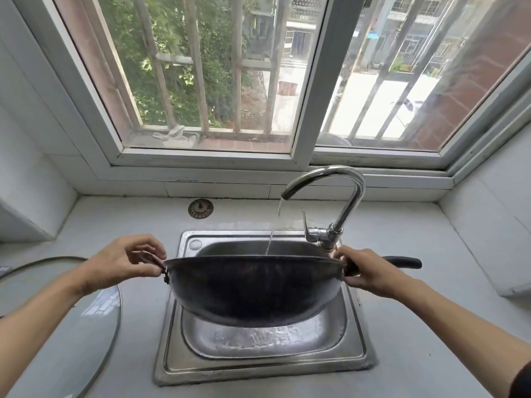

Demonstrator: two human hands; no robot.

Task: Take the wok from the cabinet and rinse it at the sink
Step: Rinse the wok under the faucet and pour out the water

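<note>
Holding the black wok over the sink, the left hand pinches its small loop and the right hand grips its long handle. Tap water runs in.

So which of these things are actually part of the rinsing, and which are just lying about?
In use:
wok
left hand
right hand
faucet
running water
sink

Lying about:
glass lid
drain strainer
</note>
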